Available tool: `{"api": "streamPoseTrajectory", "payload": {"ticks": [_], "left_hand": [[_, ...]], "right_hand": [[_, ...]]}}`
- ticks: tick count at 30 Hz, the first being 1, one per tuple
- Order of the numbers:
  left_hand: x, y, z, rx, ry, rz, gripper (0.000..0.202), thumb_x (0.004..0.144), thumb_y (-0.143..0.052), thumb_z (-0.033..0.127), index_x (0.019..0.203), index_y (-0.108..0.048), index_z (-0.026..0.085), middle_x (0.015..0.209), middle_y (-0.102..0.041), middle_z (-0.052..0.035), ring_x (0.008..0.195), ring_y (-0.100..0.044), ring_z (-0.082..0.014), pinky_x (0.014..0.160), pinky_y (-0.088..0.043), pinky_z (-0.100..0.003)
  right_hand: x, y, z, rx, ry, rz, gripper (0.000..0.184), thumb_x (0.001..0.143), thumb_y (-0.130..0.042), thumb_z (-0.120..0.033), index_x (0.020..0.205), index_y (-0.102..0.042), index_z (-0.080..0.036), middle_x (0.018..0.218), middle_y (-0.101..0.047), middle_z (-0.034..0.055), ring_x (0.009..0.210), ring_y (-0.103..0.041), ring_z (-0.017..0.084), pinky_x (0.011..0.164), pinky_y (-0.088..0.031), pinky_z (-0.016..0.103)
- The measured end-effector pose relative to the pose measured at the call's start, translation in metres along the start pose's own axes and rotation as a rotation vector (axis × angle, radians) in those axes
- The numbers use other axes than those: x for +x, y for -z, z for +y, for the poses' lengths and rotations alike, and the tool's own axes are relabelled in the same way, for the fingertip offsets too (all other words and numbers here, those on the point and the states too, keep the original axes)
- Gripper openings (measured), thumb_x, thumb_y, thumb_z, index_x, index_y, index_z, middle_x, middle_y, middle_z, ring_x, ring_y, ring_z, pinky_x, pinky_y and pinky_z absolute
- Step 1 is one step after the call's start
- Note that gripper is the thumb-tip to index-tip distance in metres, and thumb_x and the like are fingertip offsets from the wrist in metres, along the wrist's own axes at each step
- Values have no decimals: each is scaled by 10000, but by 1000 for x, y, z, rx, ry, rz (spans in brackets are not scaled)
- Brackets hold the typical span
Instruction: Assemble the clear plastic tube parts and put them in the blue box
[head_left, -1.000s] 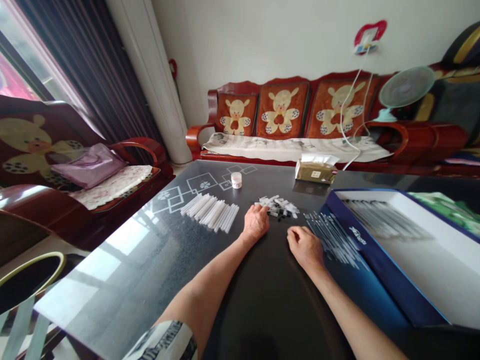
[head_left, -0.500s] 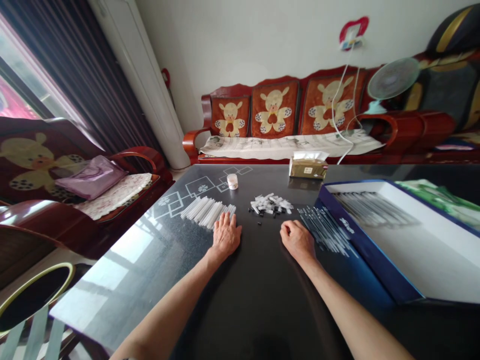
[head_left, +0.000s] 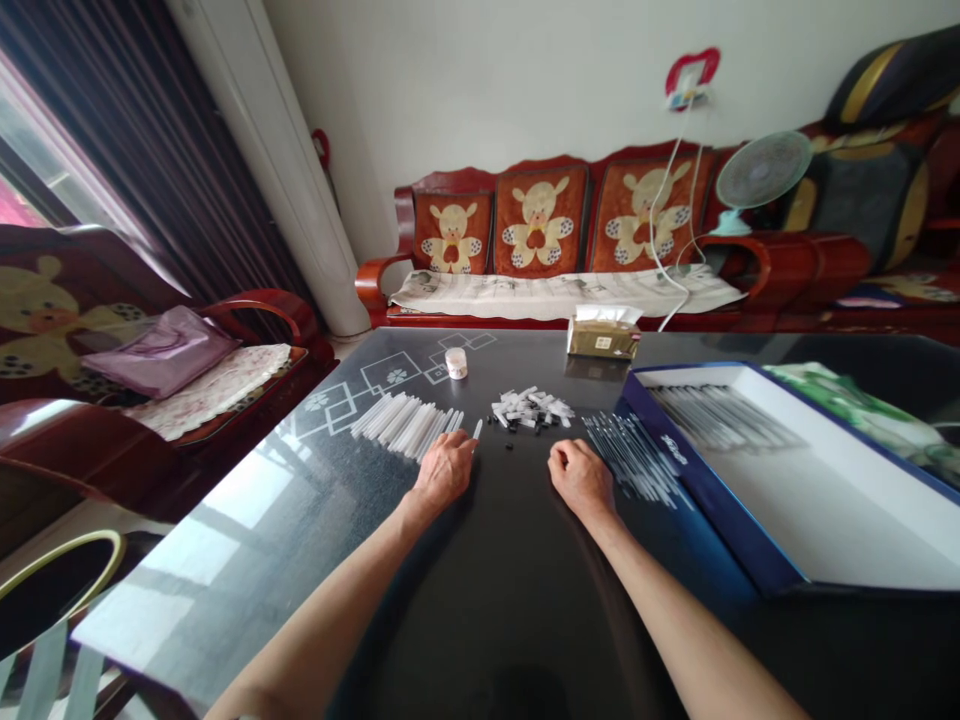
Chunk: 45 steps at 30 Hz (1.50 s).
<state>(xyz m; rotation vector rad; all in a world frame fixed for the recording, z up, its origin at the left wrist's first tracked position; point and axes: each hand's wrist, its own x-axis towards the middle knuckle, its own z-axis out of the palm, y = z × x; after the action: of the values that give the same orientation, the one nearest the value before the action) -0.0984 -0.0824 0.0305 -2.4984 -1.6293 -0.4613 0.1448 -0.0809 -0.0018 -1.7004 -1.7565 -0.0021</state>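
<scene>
My left hand (head_left: 444, 470) is closed, with one slim white pen barrel (head_left: 478, 430) sticking up past its fingers. Just beyond it lies a row of similar white pen barrels (head_left: 401, 425). To the right, my right hand (head_left: 581, 477) rests on the table with its fingers curled in; whatever they may hold is hidden. Thin dark pen refills (head_left: 634, 458) with pale ends lie right beside that hand. Between and beyond both hands is a heap of small white pieces (head_left: 531, 407) with black ones among them. A single small black piece (head_left: 509, 446) lies nearer to me.
A large blue box (head_left: 739, 540) with a white inside stands at right, with a row of pens (head_left: 724, 415) in it. Green-and-white packaging (head_left: 847, 400) lies behind. Farther back on the dark table (head_left: 495, 620) are a white tub (head_left: 456, 364) and a tissue pack (head_left: 604, 335).
My left hand's outstretched fingers have closed, and a white pen barrel now stands out from them, apart from the row. My right hand stays curled by the refills. The whole view has shifted slightly.
</scene>
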Motion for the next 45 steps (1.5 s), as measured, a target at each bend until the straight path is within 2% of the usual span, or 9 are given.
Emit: {"api": "streamPoseTrajectory", "payload": {"ticks": [4,11,16,19,24,28,32,37,45], "left_hand": [[2,-7,-3,-54,-250,-75,444,840,-399,57,1177,-627,235,1300,-535,-83,1007,-573,-186,869,-503,-312],[12,-5,-11,-73,-368,-197,445,780,-380,-25,1086,-643,162,1184,-594,-91,1000,-575,-183,891,-484,-294],[17,-7,-15,-57,-461,-128,334,899,-342,66,1014,-637,168,1085,-605,-88,899,-566,-177,781,-498,-278],[23,-11,-6,-63,-488,-7,282,937,-346,131,1001,-618,168,1044,-618,-87,858,-563,-180,796,-494,-312],[34,-16,12,-174,-350,275,199,938,-402,189,1034,-575,171,1019,-636,-92,924,-580,-200,862,-475,-356],[40,-20,13,-200,-198,373,270,923,-385,151,1145,-538,164,879,-615,-64,830,-591,-183,789,-482,-310],[48,-30,20,-183,-125,364,327,900,-387,133,1184,-543,178,856,-594,-55,807,-579,-178,762,-470,-283],[63,-47,40,-157,-29,360,260,938,-422,256,1095,-623,204,870,-623,-70,818,-567,-202,763,-455,-304],[64,-58,41,-167,28,293,305,957,-423,361,1145,-638,253,794,-622,-56,746,-579,-193,622,-423,-271]], "right_hand": [[0,1,-1,4,-7,-9,137,837,-528,-213,760,-639,-196,793,-608,17,677,-530,115,608,-293,235],[-1,2,-1,1,-16,-16,142,840,-523,-213,762,-641,-198,798,-613,18,682,-540,117,610,-299,237],[0,3,-2,2,-15,-22,152,849,-513,-215,767,-641,-203,802,-619,20,695,-557,121,620,-317,234],[-2,4,0,2,-19,-34,163,861,-511,-226,780,-652,-212,811,-628,19,714,-575,128,623,-331,234],[3,0,-3,51,17,-107,180,867,-519,-211,945,-676,-249,929,-666,10,813,-616,144,661,-377,230],[18,-10,-14,115,21,-125,224,857,-508,-159,985,-679,-230,963,-668,27,844,-620,152,723,-410,233],[33,-13,-9,112,2,-60,241,855,-480,-131,973,-680,-199,959,-657,54,846,-602,159,760,-421,239],[44,5,27,-149,-24,15,204,837,-516,-167,941,-690,-189,924,-622,91,878,-563,199,779,-409,276],[64,28,43,-406,-191,-271,179,802,-623,-333,789,-726,-188,872,-672,110,792,-619,198,697,-428,291]]}}
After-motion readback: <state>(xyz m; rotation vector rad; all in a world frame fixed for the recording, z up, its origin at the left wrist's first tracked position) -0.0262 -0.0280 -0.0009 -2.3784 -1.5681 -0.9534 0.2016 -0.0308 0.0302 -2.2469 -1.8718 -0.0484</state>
